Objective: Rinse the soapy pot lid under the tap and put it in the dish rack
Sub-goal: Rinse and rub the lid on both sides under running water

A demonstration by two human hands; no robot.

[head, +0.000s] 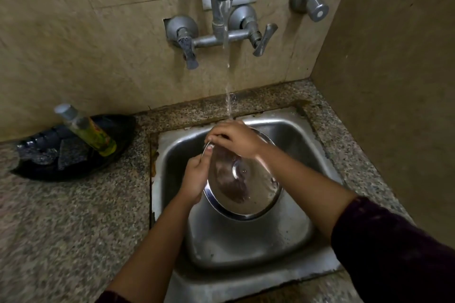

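Both forearms are bare from wrist to near the elbow. The right sleeve [394, 248] is dark maroon fabric, pushed up well behind the right grip [236, 139]. A matching dark cuff [110, 297] shows far behind the left grip [194, 177].

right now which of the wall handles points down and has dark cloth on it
The left lever handle; the right lever is bare, and the round knob sits apart.

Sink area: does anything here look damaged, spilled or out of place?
Mostly normal. The sink's left rim has rust-brown stains, and the sealant along it looks chipped. The bottle leans tilted in the black tray, not upright. Both hands hold the lid under running water.
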